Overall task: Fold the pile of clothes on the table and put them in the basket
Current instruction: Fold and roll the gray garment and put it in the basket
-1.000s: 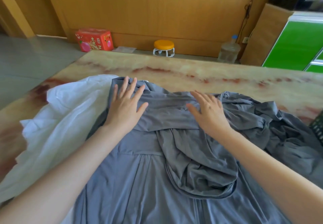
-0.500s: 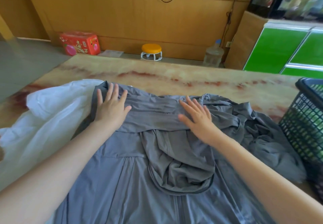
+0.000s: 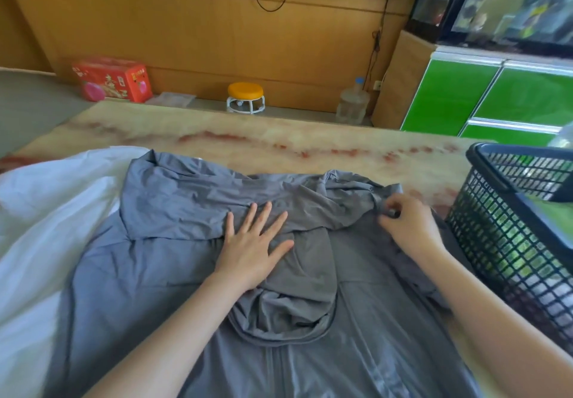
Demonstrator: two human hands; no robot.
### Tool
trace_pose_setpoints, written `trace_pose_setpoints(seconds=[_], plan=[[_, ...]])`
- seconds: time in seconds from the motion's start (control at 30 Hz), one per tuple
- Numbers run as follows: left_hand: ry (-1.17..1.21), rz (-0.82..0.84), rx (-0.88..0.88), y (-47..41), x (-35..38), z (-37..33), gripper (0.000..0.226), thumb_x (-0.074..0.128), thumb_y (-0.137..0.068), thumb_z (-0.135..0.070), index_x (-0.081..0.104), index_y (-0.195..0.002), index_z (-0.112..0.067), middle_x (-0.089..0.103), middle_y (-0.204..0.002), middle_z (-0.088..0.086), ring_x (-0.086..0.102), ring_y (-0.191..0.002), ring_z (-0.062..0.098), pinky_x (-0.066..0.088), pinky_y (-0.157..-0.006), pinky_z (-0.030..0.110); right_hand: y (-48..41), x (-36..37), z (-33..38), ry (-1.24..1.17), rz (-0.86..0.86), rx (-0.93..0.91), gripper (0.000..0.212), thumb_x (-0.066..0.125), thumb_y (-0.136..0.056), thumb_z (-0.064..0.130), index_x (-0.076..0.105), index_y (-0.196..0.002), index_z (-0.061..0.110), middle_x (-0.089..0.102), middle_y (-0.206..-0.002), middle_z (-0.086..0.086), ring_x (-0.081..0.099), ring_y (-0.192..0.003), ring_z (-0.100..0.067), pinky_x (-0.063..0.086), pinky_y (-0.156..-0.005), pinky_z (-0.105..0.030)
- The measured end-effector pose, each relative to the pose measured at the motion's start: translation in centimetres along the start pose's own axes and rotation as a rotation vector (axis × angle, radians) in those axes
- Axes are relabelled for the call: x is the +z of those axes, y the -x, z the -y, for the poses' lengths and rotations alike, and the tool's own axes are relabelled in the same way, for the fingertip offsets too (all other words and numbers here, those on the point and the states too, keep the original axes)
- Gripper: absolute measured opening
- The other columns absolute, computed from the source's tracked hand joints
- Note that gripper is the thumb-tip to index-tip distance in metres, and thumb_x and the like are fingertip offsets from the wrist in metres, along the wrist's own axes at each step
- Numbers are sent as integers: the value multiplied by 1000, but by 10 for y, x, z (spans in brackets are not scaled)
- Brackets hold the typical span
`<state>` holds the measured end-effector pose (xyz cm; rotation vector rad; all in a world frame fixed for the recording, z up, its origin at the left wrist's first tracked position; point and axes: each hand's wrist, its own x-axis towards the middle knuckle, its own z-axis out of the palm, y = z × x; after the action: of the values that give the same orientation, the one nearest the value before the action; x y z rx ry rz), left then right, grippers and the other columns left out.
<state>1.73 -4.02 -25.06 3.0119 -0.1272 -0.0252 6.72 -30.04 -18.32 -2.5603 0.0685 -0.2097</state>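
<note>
Nearest the camera the grey jacket [image 3: 173, 314] lies spread flat on the desk [image 3: 279, 137]. Its fabric is thin, smooth and slightly glossy, and a zip seam runs down the middle. Its hood [image 3: 294, 307] is turned down over the chest as a rounded, rumpled pouch. The left hand [image 3: 251, 248] rests just above the hood, palm down. Its fingers [image 3: 262, 217] are straight and spread, pressing flat on a sleeve [image 3: 192, 199] that is folded across the shoulders in a broad, lightly creased band. Off to the right, the right hand [image 3: 406, 227] sits at the jacket's shoulder. Its fingers [image 3: 393, 203] are curled and pinch a bunched ridge of the same grey cloth between thumb and fingertips. At the left a white garment [image 3: 46, 211], soft and billowy, lies partly under the jacket's edge. At the right stands the basket [image 3: 511, 242], a dark plastic lattice with square holes and a thick rim, just beside the right wrist. Beyond the clothes the desk shows a polished cream stone surface with red veining. On the floor past it, against a wood-panelled wall, are a red cardboard box [image 3: 111, 79], a small round stool [image 3: 245, 97] with an orange seat on a white frame, and a clear plastic water jug [image 3: 353, 106]. To their right is a glossy green cabinet [image 3: 496, 96].
</note>
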Motion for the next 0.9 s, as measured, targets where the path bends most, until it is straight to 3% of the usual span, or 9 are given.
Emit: trace_pose_setpoints(seconds=[0.07, 0.17, 0.23, 0.33, 0.43, 0.53, 0.67, 0.77, 0.9], plan=[[13, -9, 2, -1, 0, 0, 81, -19, -69, -75, -11, -144, -46, -17, -156, -12, -18, -144, 14, -9, -115, 53, -6, -13, 5, 22, -178, -92, 17, 56, -80, -2, 62, -87, 12, 60, -87, -1, 53, -89, -28, 41, -64, -33], [34, -40, 13, -2, 2, 2, 80, -17, -71, -75, -7, -145, -47, -14, -156, -13, -16, -144, 13, -7, -115, 51, -11, -26, 6, 214, -395, -403, 20, 56, -71, -7, 64, -68, 11, 64, -80, -3, 48, -89, -30, 29, -67, -31], [53, -64, 18, -1, 2, 3, 84, -17, -68, -75, 0, -146, -47, -10, -157, -14, -13, -144, 12, -7, -116, 50, -15, -23, -5, 417, -312, -513, 19, 57, -69, -1, 67, -64, 14, 67, -78, -4, 49, -91, -31, 28, -86, -33], [130, -108, 11, 1, -1, 2, 80, -9, -73, -73, 19, -143, -45, 3, -158, -14, -6, -145, 9, -5, -117, 47, -6, -11, -19, 717, 38, -324, 30, 52, -80, 2, 72, -91, 22, 64, -110, 0, 38, -119, -28, 9, -110, -37], [159, -143, -12, 3, -2, 1, 60, 14, -88, -69, 28, -139, -40, 10, -157, -13, -1, -145, 8, -3, -117, 46, -8, -11, -18, 508, -8, -233, 43, 51, -82, 6, 62, -116, 28, 52, -130, 1, 31, -126, -25, 11, -109, -38], [138, -129, -8, 3, -3, 0, 55, 17, -92, -63, 18, -144, -44, 7, -158, -12, -2, -145, 9, -3, -117, 46, -26, -12, -4, -2, 193, -167, 26, 55, -89, 25, 57, -113, 35, 54, -126, 3, 33, -128, -23, 29, -106, -40], [49, -56, -3, 2, -3, 1, 70, -8, -80, -76, 0, -145, -50, -6, -158, -12, -10, -145, 11, -6, -117, 48, -38, 1, 11, 248, 319, -245, 22, 67, -81, 46, 66, -96, 30, 59, -103, 4, 35, -115, -24, 32, -99, -38], [48, -46, -8, 2, -3, 2, 60, 2, -87, -69, 4, -144, -52, -7, -158, -12, -11, -145, 11, -7, -116, 48, -47, 13, 14, 181, 296, -208, 12, 65, -85, 37, 63, -81, 26, 63, -94, 1, 40, -112, -26, 26, -95, -34], [49, -53, -7, 2, -3, 1, 54, 10, -92, -63, 4, -144, -52, -7, -158, -12, -12, -145, 11, -8, -116, 47, -62, 17, 11, 41, 111, -94, 18, 50, -95, 30, 60, -98, 16, 64, -102, -7, 55, -103, -30, 34, -84, -34]])
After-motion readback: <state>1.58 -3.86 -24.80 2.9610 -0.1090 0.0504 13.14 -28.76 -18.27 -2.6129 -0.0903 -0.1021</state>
